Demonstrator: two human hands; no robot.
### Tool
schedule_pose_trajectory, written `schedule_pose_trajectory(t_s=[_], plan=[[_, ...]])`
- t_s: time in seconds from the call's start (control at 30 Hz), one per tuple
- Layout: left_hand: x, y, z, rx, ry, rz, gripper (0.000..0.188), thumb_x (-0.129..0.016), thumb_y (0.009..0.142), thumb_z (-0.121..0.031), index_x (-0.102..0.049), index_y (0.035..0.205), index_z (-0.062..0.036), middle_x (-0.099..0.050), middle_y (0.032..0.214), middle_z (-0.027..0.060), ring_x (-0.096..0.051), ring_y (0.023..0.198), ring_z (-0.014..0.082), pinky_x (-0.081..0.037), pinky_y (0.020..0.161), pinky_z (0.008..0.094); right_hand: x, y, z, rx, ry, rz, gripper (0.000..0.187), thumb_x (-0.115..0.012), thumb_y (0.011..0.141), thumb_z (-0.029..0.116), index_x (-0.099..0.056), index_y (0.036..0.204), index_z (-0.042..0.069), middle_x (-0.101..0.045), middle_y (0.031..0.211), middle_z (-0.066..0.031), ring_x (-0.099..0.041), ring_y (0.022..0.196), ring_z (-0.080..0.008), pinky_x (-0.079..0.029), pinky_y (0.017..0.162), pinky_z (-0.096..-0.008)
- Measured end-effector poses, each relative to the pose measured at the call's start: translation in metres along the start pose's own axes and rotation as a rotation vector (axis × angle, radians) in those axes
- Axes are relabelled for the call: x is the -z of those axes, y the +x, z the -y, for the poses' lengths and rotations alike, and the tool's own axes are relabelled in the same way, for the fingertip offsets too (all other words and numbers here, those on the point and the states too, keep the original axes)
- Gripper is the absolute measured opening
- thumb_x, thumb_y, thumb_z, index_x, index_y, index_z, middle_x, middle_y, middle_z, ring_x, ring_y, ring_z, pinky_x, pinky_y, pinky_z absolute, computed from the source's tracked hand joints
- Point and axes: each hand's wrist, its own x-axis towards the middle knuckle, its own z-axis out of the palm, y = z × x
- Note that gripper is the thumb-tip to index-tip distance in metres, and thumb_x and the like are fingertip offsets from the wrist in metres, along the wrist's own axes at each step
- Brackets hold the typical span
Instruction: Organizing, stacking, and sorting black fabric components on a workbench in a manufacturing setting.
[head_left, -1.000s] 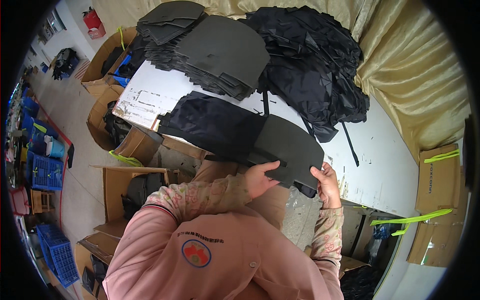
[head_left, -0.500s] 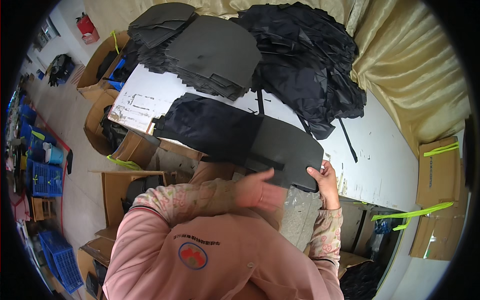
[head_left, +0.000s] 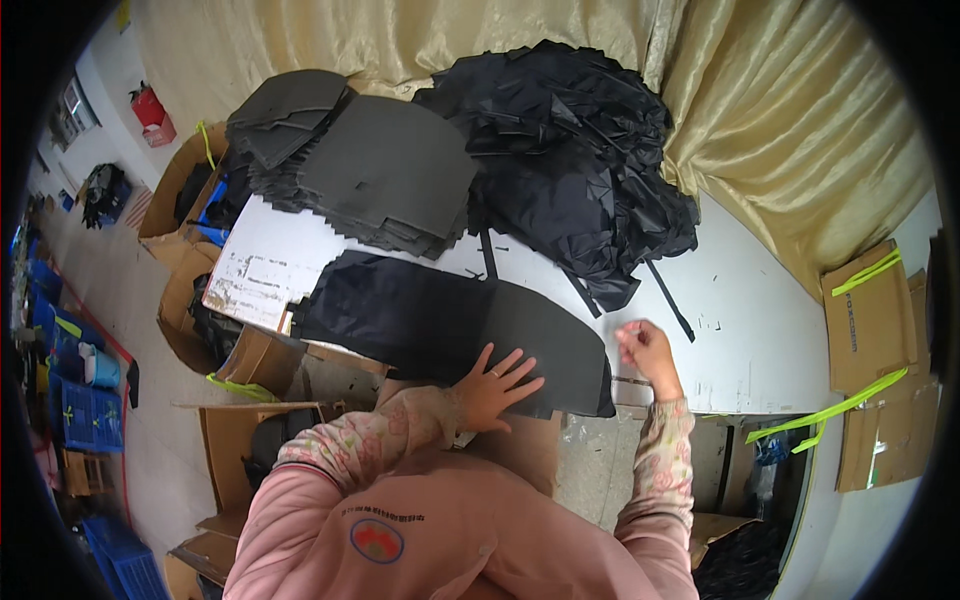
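Note:
A dark grey foam panel (head_left: 556,345) lies at the table's front edge, its rounded end toward the right. It joins or lies against a black fabric piece (head_left: 395,310) stretching left; the exact join is not clear. My left hand (head_left: 492,392) rests on the panel near that border, fingers spread, with a ring on one finger. Just right of the panel's rounded end, my right hand (head_left: 648,352) is raised over the table, apart from the panel. Its fingers are curled together in a pinch, and what they hold, if anything, is too small to make out.
On the white table (head_left: 755,320) stand a stack of grey foam panels (head_left: 385,165) and a heap of black fabric pieces (head_left: 570,150) with loose straps. Open cardboard boxes (head_left: 255,360) are at the left. Folded cardboard (head_left: 870,320) leans right, below a gold curtain (head_left: 790,130).
My left hand has come down onto the foam panel with fingers spread. My right hand has let go of the panel's rounded end and moved off it. The view has shifted.

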Motion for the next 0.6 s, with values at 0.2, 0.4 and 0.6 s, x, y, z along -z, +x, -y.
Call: schedule_pose_trajectory(t_s=[0.2,0.4,0.6], plan=[[0.002,0.002,0.0,0.022,-0.04,0.078,0.099,-0.073,0.073,-0.048,-0.017,0.15,-0.0221,-0.013,0.156,0.0126,-0.008,0.144,0.0349,-0.009,0.108,0.0675,-0.017,0.122,-0.006,0.129,-0.299,-0.319,0.038,-0.074,0.08,0.032,-0.061,0.092,-0.001,-0.066,0.075,-0.0124,-0.064,0.067,-0.023,-0.049,0.062,-0.0334],[0.002,0.001,0.001,0.005,-0.092,0.021,0.097,-0.073,0.074,-0.047,-0.018,0.15,-0.0229,-0.014,0.156,0.0113,-0.011,0.144,0.0342,-0.01,0.108,0.0669,-0.037,0.15,0.006,0.151,-0.335,-0.365,0.026,-0.075,0.078,0.022,-0.062,0.083,0.0,-0.063,0.073,-0.0089,-0.058,0.065,-0.017,-0.045,0.061,-0.0303],[0.024,0.002,0.017,0.033,-0.561,-0.327,0.078,-0.074,0.078,-0.03,-0.035,0.143,-0.0124,-0.032,0.147,0.0168,-0.03,0.137,0.0329,-0.023,0.112,0.0502,-0.039,0.069,0.086,0.468,0.157,-0.146,0.01,-0.067,0.085,0.006,-0.061,0.08,0.002,-0.06,0.073,0.0042,-0.048,0.065,-0.003,-0.04,0.06,-0.0214]])
